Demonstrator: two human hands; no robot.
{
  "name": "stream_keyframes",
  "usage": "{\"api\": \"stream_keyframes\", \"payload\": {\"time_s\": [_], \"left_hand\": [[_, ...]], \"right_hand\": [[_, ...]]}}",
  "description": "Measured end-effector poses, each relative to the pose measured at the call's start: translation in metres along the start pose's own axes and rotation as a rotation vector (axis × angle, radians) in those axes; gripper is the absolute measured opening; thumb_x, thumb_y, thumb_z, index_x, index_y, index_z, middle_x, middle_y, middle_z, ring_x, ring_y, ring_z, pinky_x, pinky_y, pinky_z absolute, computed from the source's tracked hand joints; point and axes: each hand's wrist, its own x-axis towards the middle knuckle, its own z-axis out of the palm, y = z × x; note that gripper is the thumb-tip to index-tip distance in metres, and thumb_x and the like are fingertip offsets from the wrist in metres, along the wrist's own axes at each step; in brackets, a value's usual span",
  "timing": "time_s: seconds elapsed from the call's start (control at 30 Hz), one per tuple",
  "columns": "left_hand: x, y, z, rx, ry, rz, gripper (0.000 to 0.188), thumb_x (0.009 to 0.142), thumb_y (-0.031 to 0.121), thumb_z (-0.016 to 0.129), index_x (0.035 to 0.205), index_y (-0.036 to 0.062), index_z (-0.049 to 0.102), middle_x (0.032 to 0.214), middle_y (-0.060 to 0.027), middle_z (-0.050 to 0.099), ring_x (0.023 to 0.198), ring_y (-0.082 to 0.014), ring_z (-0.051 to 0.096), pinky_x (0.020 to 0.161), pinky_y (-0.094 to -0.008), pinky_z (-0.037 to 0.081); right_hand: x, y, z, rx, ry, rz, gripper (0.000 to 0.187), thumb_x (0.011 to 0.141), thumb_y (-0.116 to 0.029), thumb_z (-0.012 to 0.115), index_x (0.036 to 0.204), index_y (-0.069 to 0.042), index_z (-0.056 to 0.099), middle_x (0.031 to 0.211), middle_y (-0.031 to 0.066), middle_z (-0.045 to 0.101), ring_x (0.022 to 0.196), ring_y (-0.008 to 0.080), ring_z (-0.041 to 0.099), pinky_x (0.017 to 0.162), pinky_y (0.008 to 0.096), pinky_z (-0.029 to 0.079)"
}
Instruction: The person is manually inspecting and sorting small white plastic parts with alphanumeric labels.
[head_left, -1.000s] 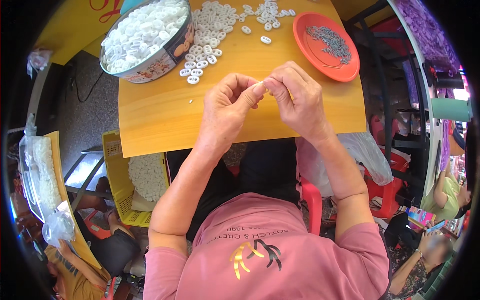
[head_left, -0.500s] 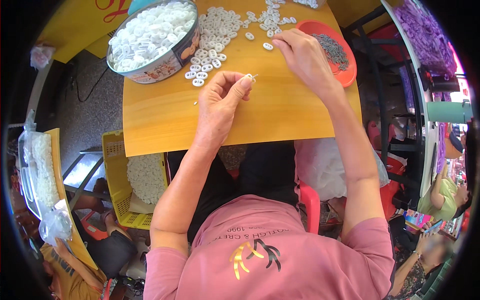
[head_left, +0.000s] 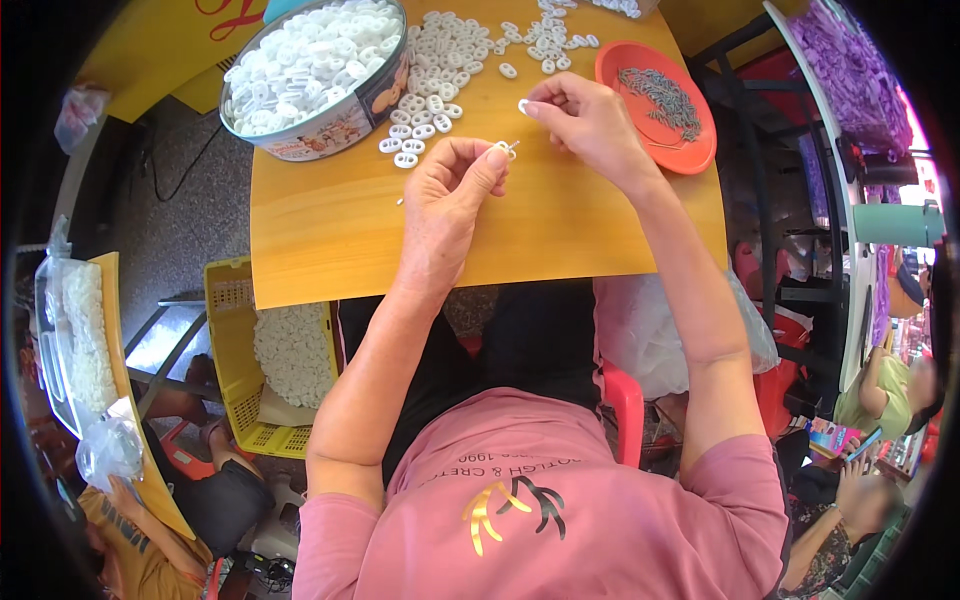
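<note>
Above the yellow wooden table (head_left: 330,245), my left hand (head_left: 448,195) is closed in a pinch on a small white plastic piece (head_left: 506,150). A thin grey metal bit juts from that piece. To the right and slightly farther off, my right hand (head_left: 592,125) pinches an oval white plastic piece (head_left: 523,106) between thumb and forefinger. Loose two-holed white ovals (head_left: 440,50) lie in a spread beyond my left hand. Right of my right hand rests an orange-red plate (head_left: 690,150) holding many small grey metal pieces (head_left: 660,95), too small to make out exactly.
A round tin (head_left: 330,140) heaped with white ovals stands at the table's far left. Below the table's left edge is a yellow crate (head_left: 240,385) with more white pieces. A clear plastic bag (head_left: 650,340) sits by my right thigh. Other people are at both sides.
My right hand has drawn nearer to my left hand, and a white oval piece now shows in its fingertips. The lone oval beside it is gone from the table. My left hand keeps its pinch.
</note>
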Motion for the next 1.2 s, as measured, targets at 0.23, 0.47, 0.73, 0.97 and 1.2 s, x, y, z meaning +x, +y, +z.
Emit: {"api": "stream_keyframes", "payload": {"time_s": [0.23, 0.47, 0.73, 0.97, 1.2], "left_hand": [[-0.003, 0.003, 0.002, -0.044, 0.031, -0.037, 0.014, 0.095, 0.015, 0.066, 0.099, 0.0025, 0.061, 0.089, -0.0025, 0.063, 0.081, -0.0093, 0.057, 0.076, -0.0248, 0.046], [-0.007, 0.000, 0.007, -0.079, 0.029, 0.062, 0.013, 0.096, 0.010, 0.062, 0.105, 0.0005, 0.061, 0.107, -0.0116, 0.066, 0.098, -0.0165, 0.063, 0.092, -0.0322, 0.050], [-0.010, -0.007, 0.014, -0.055, 0.054, 0.085, 0.013, 0.097, 0.009, 0.060, 0.105, -0.0011, 0.060, 0.107, -0.0114, 0.066, 0.099, -0.0192, 0.064, 0.097, -0.0351, 0.049], [-0.012, -0.004, 0.012, -0.028, 0.038, 0.025, 0.015, 0.096, 0.010, 0.061, 0.105, -0.0013, 0.058, 0.106, -0.0128, 0.066, 0.100, -0.0200, 0.064, 0.098, -0.0353, 0.049], [-0.013, -0.003, 0.012, -0.015, 0.011, -0.011, 0.015, 0.096, 0.012, 0.064, 0.102, -0.0010, 0.059, 0.098, -0.0080, 0.065, 0.091, -0.0131, 0.064, 0.086, -0.0267, 0.049]], "right_hand": [[-0.036, -0.023, 0.001, 0.841, -0.038, 0.207, 0.021, 0.089, -0.018, 0.073, 0.101, -0.002, 0.067, 0.081, 0.0007, 0.065, 0.064, 0.0048, 0.058, 0.057, 0.0202, 0.049], [-0.049, -0.026, 0.005, 0.637, -0.068, 0.123, 0.022, 0.091, -0.014, 0.068, 0.108, 0.001, 0.066, 0.089, 0.0040, 0.067, 0.076, 0.0077, 0.063, 0.062, 0.0220, 0.053], [-0.057, -0.023, 0.024, 0.639, 0.028, 0.108, 0.023, 0.096, -0.014, 0.060, 0.114, 0.000, 0.064, 0.094, 0.0047, 0.068, 0.085, 0.0109, 0.065, 0.068, 0.0247, 0.055], [-0.062, -0.027, 0.023, 0.561, 0.067, 0.016, 0.020, 0.099, -0.013, 0.057, 0.113, -0.003, 0.067, 0.093, 0.0015, 0.068, 0.084, 0.0098, 0.064, 0.068, 0.0244, 0.054], [-0.063, -0.028, 0.017, 0.770, -0.004, 0.006, 0.021, 0.098, -0.011, 0.057, 0.113, 0.001, 0.066, 0.092, 0.0044, 0.066, 0.083, 0.0097, 0.064, 0.073, 0.0242, 0.055]]}}
